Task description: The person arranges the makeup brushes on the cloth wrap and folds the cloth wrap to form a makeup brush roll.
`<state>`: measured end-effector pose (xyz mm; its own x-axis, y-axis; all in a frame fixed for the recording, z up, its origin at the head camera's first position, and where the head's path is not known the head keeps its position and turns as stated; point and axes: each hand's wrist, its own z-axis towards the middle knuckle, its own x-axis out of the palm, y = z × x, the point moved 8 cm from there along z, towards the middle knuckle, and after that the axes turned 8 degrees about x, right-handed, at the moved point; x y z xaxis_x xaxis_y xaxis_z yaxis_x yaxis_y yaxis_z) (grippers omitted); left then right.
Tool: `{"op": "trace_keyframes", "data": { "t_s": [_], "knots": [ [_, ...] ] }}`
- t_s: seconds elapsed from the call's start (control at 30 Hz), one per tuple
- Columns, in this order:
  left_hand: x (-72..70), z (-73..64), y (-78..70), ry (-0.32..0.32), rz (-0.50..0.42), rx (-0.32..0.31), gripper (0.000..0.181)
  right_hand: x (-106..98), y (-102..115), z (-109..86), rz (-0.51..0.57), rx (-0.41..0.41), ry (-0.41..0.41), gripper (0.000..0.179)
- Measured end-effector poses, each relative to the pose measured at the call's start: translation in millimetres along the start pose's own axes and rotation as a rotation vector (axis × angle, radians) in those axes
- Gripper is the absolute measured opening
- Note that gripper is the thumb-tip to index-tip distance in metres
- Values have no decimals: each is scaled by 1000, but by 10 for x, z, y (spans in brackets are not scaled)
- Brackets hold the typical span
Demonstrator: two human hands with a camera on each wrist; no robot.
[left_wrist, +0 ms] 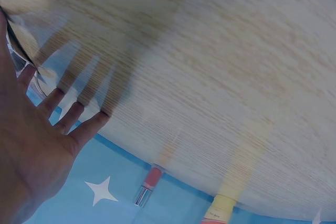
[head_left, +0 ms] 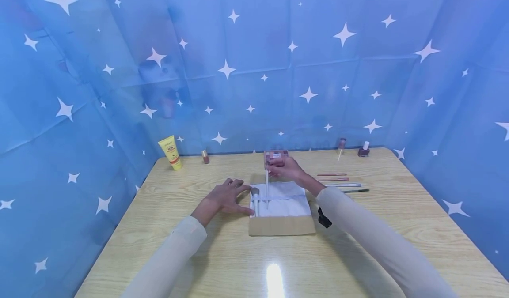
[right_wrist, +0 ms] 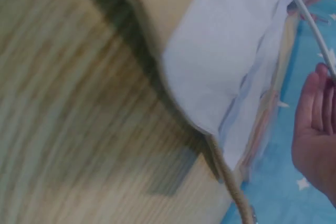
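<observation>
An opened brush roll (head_left: 282,226) with a white lining and tan outside lies on the table. My right hand (head_left: 287,168) pinches a slim white makeup brush (head_left: 267,190) near its dark head, the handle pointing down over the lining's stitched band. In the right wrist view, the brush handle (right_wrist: 314,27) slants above the white lining (right_wrist: 220,45). A thicker white makeup brush (head_left: 256,203) sits in the roll's left end. My left hand (head_left: 226,197) rests at that left edge, its fingers spread and thumb at the lining; the left wrist view shows the fingers (left_wrist: 90,128) fairly straight.
Several slim brushes (head_left: 343,185) lie right of the roll. Behind it is a palette (head_left: 270,153). Along the back stand a yellow tube (head_left: 171,153), a small gold-capped bottle (head_left: 205,157), a clear-and-brown tube (head_left: 341,145) and a dark nail polish bottle (head_left: 363,150). A blue starry curtain (head_left: 254,81) surrounds the table.
</observation>
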<state>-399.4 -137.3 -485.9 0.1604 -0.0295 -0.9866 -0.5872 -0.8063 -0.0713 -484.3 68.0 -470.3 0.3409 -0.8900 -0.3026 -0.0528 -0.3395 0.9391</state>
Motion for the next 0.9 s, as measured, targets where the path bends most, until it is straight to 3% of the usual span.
{"op": "trace_keyframes", "data": {
  "t_s": [0.23, 0.57, 0.77, 0.9],
  "knots": [
    [2, -6, -4, 1, 0, -1, 96, 55, -79, -12, 69, 20, 38, 40],
    [-8, -8, -15, -9, 1, 12, 94, 109, -16, -80, 93, -85, 55, 49],
    [-2, 2, -10, -15, 3, 13, 94, 136, 40, -134, 59, -190, 68, 41],
    [3, 3, -7, -16, 0, 12, 94, 150, 31, -141, 8, -192, 67, 36]
  ]
}}
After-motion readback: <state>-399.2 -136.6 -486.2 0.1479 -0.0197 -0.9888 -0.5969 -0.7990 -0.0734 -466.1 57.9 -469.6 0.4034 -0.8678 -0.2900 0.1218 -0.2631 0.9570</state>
